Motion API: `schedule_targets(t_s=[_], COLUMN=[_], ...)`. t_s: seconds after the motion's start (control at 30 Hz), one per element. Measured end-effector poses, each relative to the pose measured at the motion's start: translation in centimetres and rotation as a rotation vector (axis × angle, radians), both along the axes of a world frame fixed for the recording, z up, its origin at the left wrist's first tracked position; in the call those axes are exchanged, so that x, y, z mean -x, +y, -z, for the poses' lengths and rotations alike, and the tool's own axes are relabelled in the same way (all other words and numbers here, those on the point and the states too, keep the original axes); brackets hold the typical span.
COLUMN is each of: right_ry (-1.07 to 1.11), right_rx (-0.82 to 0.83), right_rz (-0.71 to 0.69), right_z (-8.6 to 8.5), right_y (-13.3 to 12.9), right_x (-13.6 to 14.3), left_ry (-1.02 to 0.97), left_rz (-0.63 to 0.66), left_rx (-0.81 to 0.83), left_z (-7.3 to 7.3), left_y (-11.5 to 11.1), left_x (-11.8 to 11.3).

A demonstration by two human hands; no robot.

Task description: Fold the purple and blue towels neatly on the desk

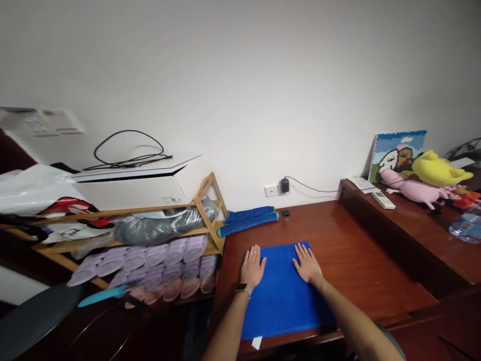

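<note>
Resting palm down, your left hand (253, 265) lies across the far left part of a blue cloth (283, 301), its fingers straight and slightly apart, the thumb out toward the middle. Your right hand (308, 264) lies flat at the cloth's far right corner, fingers straight and a little fanned, thumb pointing inward. Neither of your hands grips anything; both have their fingers stretched out. You wear a watch (243, 288) on your left wrist.

The cloth is laid out flat on the brown desk (349, 255), near the edge closest to you, and a white tag (257, 343) sticks out at its near left corner. Beyond your hands, folded blue cloths (248, 220) with green edging lie by the wall, just beside a small black socket (286, 213) in the desk top. A black plug (285, 185) sits in the wall, its cord running right.

To your left stands a wooden rack (210, 200) with rows of slippers (165, 255) below and a white box (128, 193) on top, a black cable (128, 163) coiled over it. On the raised surface to your right are a white remote (383, 200), a pink stuffed toy (411, 189), a yellow one touching it, and a clear bottle (468, 225).
</note>
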State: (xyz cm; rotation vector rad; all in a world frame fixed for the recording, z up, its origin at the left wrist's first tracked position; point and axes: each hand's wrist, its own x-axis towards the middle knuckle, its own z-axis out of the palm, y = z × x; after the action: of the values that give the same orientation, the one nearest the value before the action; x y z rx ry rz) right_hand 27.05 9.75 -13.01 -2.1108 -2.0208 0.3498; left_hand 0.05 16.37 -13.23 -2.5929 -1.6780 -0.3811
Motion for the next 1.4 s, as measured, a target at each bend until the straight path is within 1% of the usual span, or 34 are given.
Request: schedule_targets(t_s=[0.07,0.17,0.23,0.27,0.3,0.33,0.37,0.43,0.57,0.63,0.7,0.77,0.87,0.93,1.0,1.1,1.17,1.2,1.23,1.3,1.37,1.4], right_ry=[-0.001,-0.006,-0.008,-0.008,-0.008,-0.007,-0.006,-0.005,-0.005,-0.001,0.003,0.001,-0.012,-0.019,-0.026,-0.066,-0.113,-0.132,-0.144,-0.145,-0.127,-0.115], right_rx=[-0.003,-0.011,-0.011,-0.008,-0.003,0.002,0.008,0.014,0.017,0.023,0.027,0.025,0.014,0.012,0.013,0.034,0.055,0.058,0.051,0.014,-0.042,-0.071], right_rz=[-0.001,-0.003,-0.007,-0.009,-0.011,-0.012,-0.012,-0.013,-0.012,-0.011,-0.015,-0.019,-0.024,-0.041,-0.066,-0.059,0.027,0.097,0.181,0.335,0.39,0.359], right_z=[0.0,0.1,0.1,0.1,0.0,0.0,-0.1,-0.3,-0.5,-0.5,-0.4,-0.2,0.4,0.9,1.1,0.8,0.2,-0.1,-0.3,-0.2,0.6,1.2], right_y=[0.0,0.0,0.0,0.0,0.0,0.0,0.0,-0.1,-0.2,-0.2,-0.1,0.0,0.0,0.0,-0.1,-0.3,-0.9,-1.4,-2.1,-4.1,-6.7,-8.1], right_x=[0.0,0.0,0.0,-0.1,-0.1,-0.1,-0.1,0.0,-0.1,-0.1,-0.1,0.0,0.0,-0.8,-2.7,-7.0,-9.4,-10.1,-10.2,-8.9,-5.8,-4.1], left_ry=[-0.036,-0.062,-0.062,-0.057,-0.051,-0.044,-0.036,-0.019,0.016,0.036,0.049,0.047,0.025,0.007,-0.005,-0.014,-0.022,-0.028,-0.034,-0.046,-0.054,-0.055], left_rz=[0.078,0.175,0.186,0.176,0.157,0.132,0.103,0.026,-0.125,-0.167,-0.195,-0.215,-0.24,-0.251,-0.254,-0.252,-0.247,-0.245,-0.243,-0.24,-0.236,-0.235], left_rx=[-0.01,0.036,0.066,0.074,0.076,0.075,0.071,0.064,0.07,0.073,0.06,0.03,-0.021,-0.046,-0.063,-0.088,-0.101,-0.102,-0.1,-0.09,-0.085,-0.083], left_z=[0.1,0.8,1.4,1.7,1.8,1.9,1.9,1.9,1.8,2.0,2.1,2.2,2.2,2.2,2.2,2.2,2.3,2.3,2.3,2.4,2.5,2.5], left_y=[-1.4,-3.4,-4.2,-4.3,-4.3,-4.1,-3.8,-3.1,-2.2,-2.2,-2.3,-2.5,-2.7,-2.8,-2.8,-2.8,-2.8,-2.8,-2.7,-2.5,-2.4,-2.4], left_x=[-3.0,-7.8,-9.5,-9.7,-9.3,-8.3,-6.9,-3.1,5.7,8.8,10.4,10.8,10.4,10.2,10.2,10.3,10.3,10.3,10.3,10.3,10.3,10.3])
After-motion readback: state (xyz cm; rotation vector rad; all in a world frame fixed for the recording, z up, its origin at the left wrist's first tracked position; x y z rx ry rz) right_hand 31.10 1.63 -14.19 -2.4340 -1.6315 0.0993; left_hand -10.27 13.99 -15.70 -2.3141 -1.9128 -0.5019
